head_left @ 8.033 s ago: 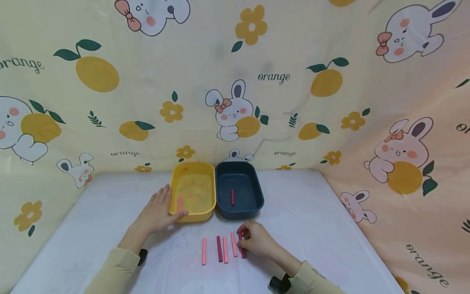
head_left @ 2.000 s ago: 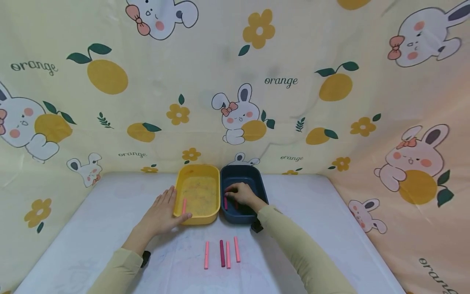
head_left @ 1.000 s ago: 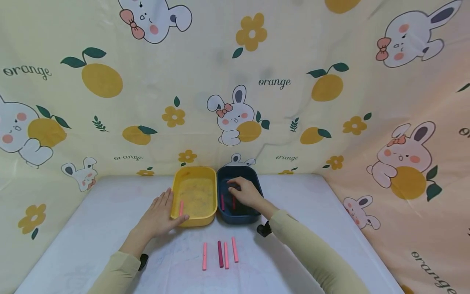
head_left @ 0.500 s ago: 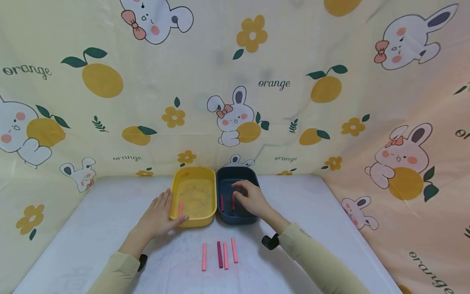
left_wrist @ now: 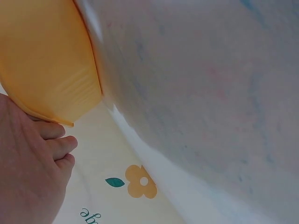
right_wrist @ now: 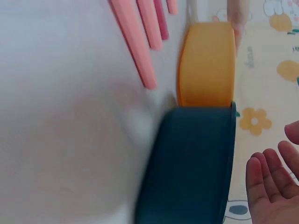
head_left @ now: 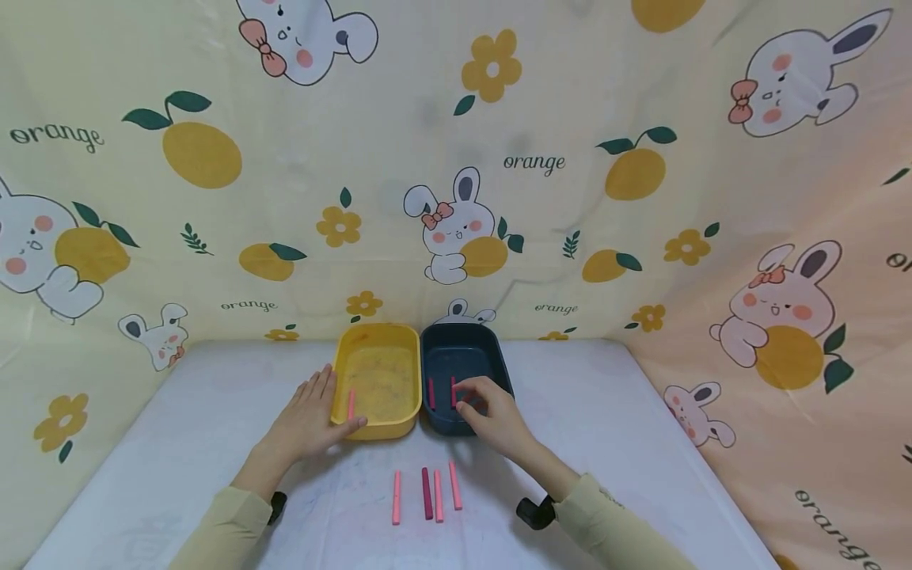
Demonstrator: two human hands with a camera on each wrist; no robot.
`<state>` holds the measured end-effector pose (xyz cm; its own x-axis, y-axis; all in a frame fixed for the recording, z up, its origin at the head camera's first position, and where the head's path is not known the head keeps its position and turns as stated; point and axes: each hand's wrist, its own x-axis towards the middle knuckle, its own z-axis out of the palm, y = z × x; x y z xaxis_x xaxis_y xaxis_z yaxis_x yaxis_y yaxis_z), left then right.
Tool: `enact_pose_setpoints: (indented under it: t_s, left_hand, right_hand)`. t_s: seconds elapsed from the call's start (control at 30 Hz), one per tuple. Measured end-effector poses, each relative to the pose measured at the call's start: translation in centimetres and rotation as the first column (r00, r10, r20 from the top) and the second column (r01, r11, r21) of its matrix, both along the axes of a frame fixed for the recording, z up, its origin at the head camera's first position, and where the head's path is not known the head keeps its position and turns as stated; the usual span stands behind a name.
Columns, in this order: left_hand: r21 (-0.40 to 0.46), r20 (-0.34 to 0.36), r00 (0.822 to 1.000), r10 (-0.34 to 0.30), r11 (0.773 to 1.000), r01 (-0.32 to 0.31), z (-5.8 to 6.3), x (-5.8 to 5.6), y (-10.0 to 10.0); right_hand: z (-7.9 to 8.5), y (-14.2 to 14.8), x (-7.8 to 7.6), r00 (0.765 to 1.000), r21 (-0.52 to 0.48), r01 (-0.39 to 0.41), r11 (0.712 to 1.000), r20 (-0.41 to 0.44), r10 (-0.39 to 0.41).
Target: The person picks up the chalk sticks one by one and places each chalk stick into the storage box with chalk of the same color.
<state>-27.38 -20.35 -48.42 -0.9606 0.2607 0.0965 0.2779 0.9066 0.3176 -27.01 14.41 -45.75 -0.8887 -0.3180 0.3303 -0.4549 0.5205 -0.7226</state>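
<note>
In the head view, my left hand [head_left: 306, 416] rests against the left side of the yellow tub [head_left: 378, 431], fingers straight along its wall and thumb over the near rim. One light pink stick [head_left: 351, 404], like a crayon or chalk, lies inside. The dark blue tub [head_left: 466, 425] adjoins it on the right, with two dark red sticks [head_left: 431, 393] in it. My right hand [head_left: 499, 419] hovers over the blue tub's near right part, fingers loosely bent. The right wrist view shows that hand [right_wrist: 275, 186] with nothing in its fingers.
In front of the tubs, three light pink sticks [head_left: 397, 497] and one dark red stick [head_left: 427, 493] lie on the white tabletop [head_left: 299, 522]. A patterned cloth [head_left: 456, 119] rises behind the table and along its sides.
Eight seconds ago my right hand held a dark red stick at the row's right end; that stick now lies in the blue tub. The right hand has drawn back toward me. My left hand stays put.
</note>
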Motion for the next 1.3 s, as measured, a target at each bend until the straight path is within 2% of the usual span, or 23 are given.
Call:
enact_pose_setpoints:
  t_s: [0.27,0.5,0.67,0.97,1.1,1.3]
  left_hand:
    - [-0.004,-0.011,1.0,0.0,1.0,0.0,0.0,-0.1,0.0]
    - [-0.004,0.001,1.0,0.002,1.0,-0.002,0.2,0.2,0.1]
    - [0.001,-0.007,1.0,-0.004,1.0,0.004,0.3,0.3,0.2]
    - [0.005,-0.014,1.0,-0.001,1.0,0.001,0.6,0.3,0.3]
    - [0.007,-0.016,1.0,0.0,1.0,0.001,0.6,0.3,0.3]
    - [-0.004,-0.023,1.0,0.001,1.0,-0.001,0.3,0.3,0.3]
  right_hand:
    - [-1.4,0.3,2.3,0.999,-0.025,-0.05,0.998,0.011,0.05]
    - [-2.8,0.4,3.6,0.99,-0.004,-0.099,0.995,0.103,0.099]
    - [-3.5,0.4,3.8,0.981,0.03,-0.152,0.988,0.127,0.147]
    - [-3.8,0.4,4.0,0.941,0.113,-0.218,0.969,0.286,0.179]
    - [-3.9,0.3,4.1,0.937,0.14,-0.242,0.96,0.291,0.193]
    - [-4.3,-0.1,3.8,0.945,0.216,-0.238,0.947,0.276,0.175]
